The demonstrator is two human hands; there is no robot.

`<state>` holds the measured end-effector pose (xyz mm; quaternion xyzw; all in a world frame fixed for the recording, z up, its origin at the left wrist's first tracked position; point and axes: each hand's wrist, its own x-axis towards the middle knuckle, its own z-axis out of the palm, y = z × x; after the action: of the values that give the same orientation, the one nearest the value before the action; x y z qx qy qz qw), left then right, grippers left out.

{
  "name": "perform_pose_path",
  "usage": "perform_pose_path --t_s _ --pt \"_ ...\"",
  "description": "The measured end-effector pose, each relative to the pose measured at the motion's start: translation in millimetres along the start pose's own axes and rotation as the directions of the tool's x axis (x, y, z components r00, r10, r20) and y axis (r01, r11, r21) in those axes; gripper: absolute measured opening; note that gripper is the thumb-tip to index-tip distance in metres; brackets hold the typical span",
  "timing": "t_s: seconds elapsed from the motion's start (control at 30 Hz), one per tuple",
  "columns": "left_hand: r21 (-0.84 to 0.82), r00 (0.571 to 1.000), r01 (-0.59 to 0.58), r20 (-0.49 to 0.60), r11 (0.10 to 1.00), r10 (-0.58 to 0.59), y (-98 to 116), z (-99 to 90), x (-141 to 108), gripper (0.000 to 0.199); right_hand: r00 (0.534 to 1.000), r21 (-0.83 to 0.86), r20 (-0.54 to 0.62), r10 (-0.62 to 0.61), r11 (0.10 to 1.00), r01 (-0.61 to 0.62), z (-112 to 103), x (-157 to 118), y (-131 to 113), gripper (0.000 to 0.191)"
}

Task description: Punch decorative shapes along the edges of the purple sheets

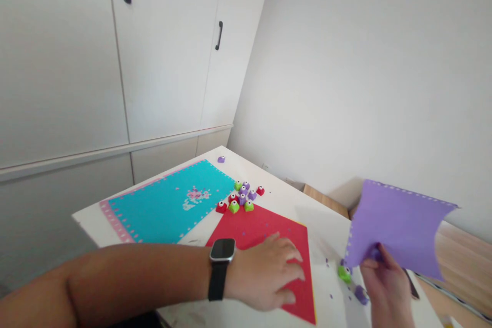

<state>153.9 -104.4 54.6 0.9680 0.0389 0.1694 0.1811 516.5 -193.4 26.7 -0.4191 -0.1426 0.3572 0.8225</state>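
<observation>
Purple punched sheet point(400, 225) pinched aloft by right hand point(386, 284) at lower right, as open left hand point(265, 271) lies flat on red sheet point(257, 230), craft punches point(240, 197) clustered beyond.

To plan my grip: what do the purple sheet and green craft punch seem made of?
The purple sheet looks like matte card or thin foam, bowing in the right hand. The green craft punch looks like moulded plastic, smooth and faintly glossy.

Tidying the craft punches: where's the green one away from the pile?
The green craft punch lies on the white tabletop, between the red sheet and the right hand, below the raised purple sheet, in the head view.
</observation>
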Motion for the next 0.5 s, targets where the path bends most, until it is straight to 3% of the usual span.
perform_pose_path --t_s 0.13,0.23,0.33,0.5 --pt "0.097 0.996 0.021 0.083 0.995 -0.029 -31.3 9.2 -23.2 0.049 0.987 0.037 0.082 0.139 0.989 -0.143 45.4 -19.8 46.6 0.018" --pt "0.052 0.990 0.021 0.135 0.998 -0.027 -43.3 19.5 -27.1 0.056 0.881 -0.018 0.341 0.328 0.939 -0.342 63.1 -35.6 85.7 0.022" --pt "0.020 0.990 0.003 0.139 1.000 -0.006 -47.6 23.0 -25.7 0.057 0.823 -0.064 0.422 0.380 0.918 -0.392 59.4 -38.7 111.3 0.030" --pt "0.014 0.994 0.057 0.096 0.998 -0.058 -50.5 19.0 -39.7 0.060 0.825 -0.065 0.413 0.385 0.916 -0.395 42.2 -24.9 124.4 0.035"
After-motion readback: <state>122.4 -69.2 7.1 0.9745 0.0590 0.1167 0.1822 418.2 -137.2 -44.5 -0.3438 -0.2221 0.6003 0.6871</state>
